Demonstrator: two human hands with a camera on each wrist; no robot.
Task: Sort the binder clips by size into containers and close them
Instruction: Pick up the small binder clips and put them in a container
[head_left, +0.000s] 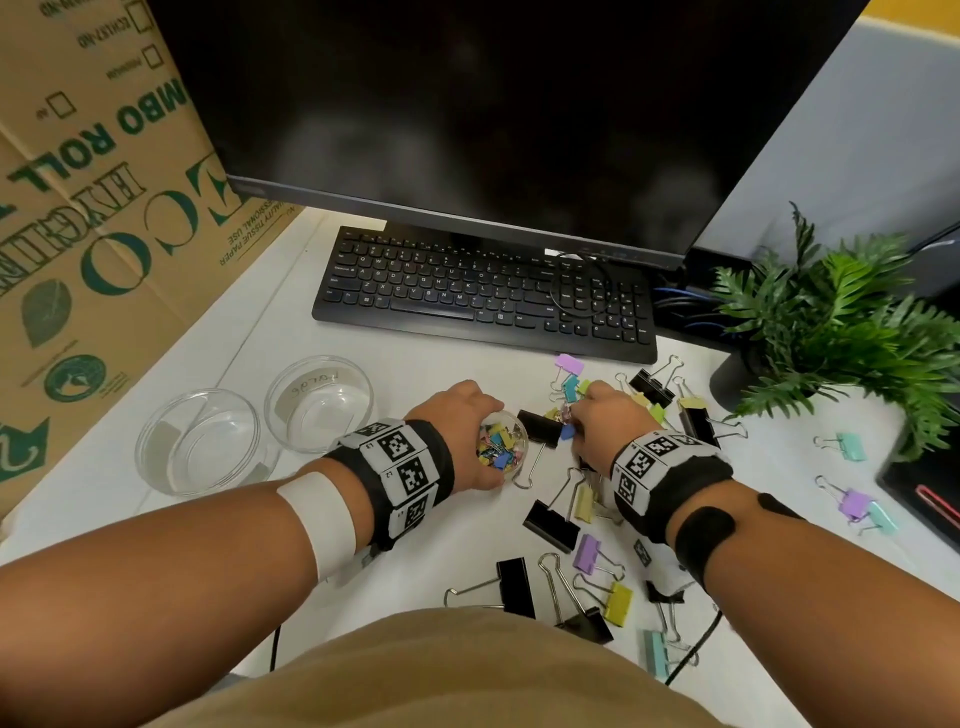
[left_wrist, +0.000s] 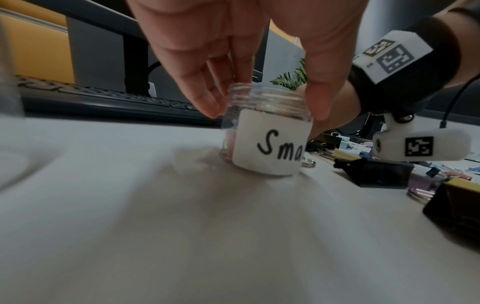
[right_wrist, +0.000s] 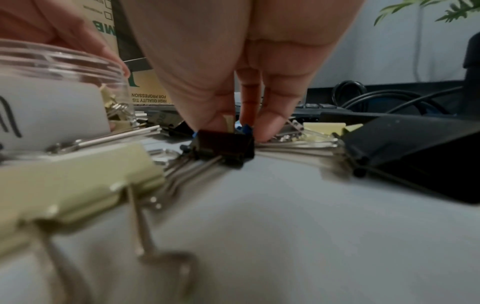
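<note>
Clear small jar (head_left: 501, 446) gripped by left hand (head_left: 470, 415); right fingers (right_wrist: 215, 115) pinch tiny clips (right_wrist: 245, 129).

Left hand (head_left: 470, 415) curled; right hand (head_left: 605, 415) pinching (fingertips down).

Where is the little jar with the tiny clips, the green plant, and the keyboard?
small jar (left_wrist: 270, 148), left wrist view, on its white label.
green plant (head_left: 841, 317), head view, on its leaves.
keyboard (head_left: 467, 291), head view, on the middle keys.

Lidless jar (head_left: 501, 447) of small clips (head_left: 496, 448) — upright.
</note>
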